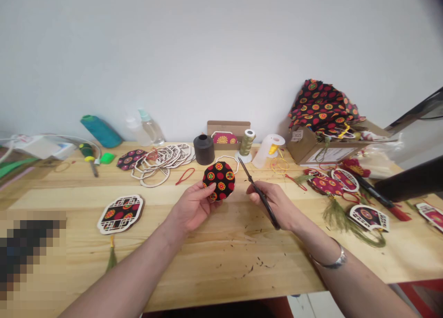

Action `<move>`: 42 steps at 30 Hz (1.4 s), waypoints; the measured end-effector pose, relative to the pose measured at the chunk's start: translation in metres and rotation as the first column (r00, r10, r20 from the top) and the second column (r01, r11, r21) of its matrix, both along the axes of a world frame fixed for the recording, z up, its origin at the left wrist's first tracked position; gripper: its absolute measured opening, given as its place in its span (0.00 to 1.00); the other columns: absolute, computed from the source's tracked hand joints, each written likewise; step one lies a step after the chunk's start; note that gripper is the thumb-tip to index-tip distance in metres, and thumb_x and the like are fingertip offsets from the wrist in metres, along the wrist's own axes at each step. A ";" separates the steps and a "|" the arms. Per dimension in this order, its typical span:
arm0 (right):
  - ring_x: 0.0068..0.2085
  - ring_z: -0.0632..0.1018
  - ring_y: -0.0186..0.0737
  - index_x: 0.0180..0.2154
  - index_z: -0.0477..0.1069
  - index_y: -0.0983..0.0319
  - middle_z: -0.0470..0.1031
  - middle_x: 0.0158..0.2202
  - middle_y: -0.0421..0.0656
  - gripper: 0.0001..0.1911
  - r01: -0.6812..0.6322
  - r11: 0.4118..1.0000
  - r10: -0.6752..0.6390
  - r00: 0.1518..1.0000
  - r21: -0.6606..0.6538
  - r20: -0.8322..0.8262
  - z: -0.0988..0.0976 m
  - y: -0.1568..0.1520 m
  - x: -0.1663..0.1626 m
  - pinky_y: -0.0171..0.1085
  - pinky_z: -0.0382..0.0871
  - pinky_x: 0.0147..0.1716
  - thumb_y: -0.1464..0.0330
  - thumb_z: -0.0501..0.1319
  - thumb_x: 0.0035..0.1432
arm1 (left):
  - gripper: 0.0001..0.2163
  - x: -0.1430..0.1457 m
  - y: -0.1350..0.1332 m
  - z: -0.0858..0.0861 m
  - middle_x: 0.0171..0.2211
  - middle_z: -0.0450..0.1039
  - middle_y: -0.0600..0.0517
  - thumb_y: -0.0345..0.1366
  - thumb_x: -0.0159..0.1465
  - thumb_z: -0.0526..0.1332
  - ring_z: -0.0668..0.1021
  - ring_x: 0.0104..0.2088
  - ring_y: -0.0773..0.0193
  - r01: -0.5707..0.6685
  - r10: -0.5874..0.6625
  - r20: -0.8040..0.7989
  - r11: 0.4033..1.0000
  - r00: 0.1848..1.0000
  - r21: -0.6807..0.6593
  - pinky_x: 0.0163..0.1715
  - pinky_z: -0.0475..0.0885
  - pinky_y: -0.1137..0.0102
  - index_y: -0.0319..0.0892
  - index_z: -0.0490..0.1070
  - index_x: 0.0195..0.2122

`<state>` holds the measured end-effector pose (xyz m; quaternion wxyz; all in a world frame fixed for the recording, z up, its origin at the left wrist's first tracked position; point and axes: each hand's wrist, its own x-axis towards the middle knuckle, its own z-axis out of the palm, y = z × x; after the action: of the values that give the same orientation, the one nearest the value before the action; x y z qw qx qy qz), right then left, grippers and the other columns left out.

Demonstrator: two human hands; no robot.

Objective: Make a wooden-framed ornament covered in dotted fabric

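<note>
Between thumb and fingers, my left hand (195, 205) holds a round fabric-covered disc (219, 179), black with red and yellow flower shapes. My right hand (273, 202) grips a pair of dark scissors (259, 192), their blades pointing up and left toward the disc but apart from it. Whether the blades are parted is hard to make out. Small dark scraps (258, 262) lie scattered on the wooden table (194, 272) below my hands. Just behind the disc rests a thin pale frame (230, 161).
A tasselled ornament (121, 214) lies at left, near stacked cut-out frames (166, 161). Along the wall stand a black thread cone (204, 149), a green spool (247, 142) and a teal cone (101, 131). A cardboard box (314, 147) with patterned cloth (321, 105) is at right, beside more ornaments (368, 218).
</note>
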<state>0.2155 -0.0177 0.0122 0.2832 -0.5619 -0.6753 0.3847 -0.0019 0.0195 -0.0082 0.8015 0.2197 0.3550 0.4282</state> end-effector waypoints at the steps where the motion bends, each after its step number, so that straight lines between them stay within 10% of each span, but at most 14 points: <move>1: 0.28 0.65 0.35 0.32 0.68 0.64 0.66 0.25 0.40 0.36 -0.001 1.000 0.001 1.000 0.014 -0.006 0.000 0.000 0.000 0.35 0.57 0.27 0.36 0.50 0.54 | 0.06 -0.001 0.001 -0.001 0.35 0.83 0.44 0.23 0.59 0.65 0.83 0.31 0.62 0.011 -0.012 0.037 1.000 0.999 0.006 0.28 0.78 0.73 0.36 0.79 0.37; 13: 0.26 0.65 0.36 0.37 0.71 0.66 0.65 0.24 0.39 0.37 0.004 0.997 -0.005 1.000 0.072 0.014 -0.002 -0.001 -0.001 0.36 0.58 0.26 0.38 0.52 0.54 | 0.13 -0.009 -0.004 0.002 0.25 0.80 0.53 0.29 0.48 0.76 0.80 0.25 0.67 0.136 -0.169 0.282 0.982 0.945 0.132 0.27 0.77 0.73 0.38 0.78 0.34; 26: 0.26 0.65 0.36 0.31 0.70 0.63 0.67 0.23 0.40 0.33 0.063 0.998 -0.062 0.991 -0.007 0.117 -0.004 -0.001 -0.003 0.35 0.57 0.25 0.38 0.55 0.51 | 0.07 0.003 -0.002 -0.002 0.33 0.82 0.47 0.27 0.55 0.70 0.81 0.29 0.65 -0.103 0.106 -0.059 0.993 0.993 0.051 0.27 0.75 0.74 0.36 0.77 0.35; 42: 0.27 0.69 0.38 0.30 0.67 0.60 0.73 0.27 0.42 0.28 0.034 0.999 -0.025 0.953 -0.024 0.303 -0.003 -0.008 -0.013 0.35 0.55 0.27 0.41 0.57 0.55 | 0.09 0.011 -0.009 0.004 0.32 0.83 0.47 0.28 0.51 0.73 0.82 0.29 0.65 -0.103 0.106 -0.043 0.993 0.993 0.061 0.31 0.76 0.74 0.35 0.79 0.34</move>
<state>0.2024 -0.0258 0.0092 0.1741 -0.6282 -0.6967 0.2995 0.0090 0.0105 -0.0045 0.7627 0.2341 0.3718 0.4747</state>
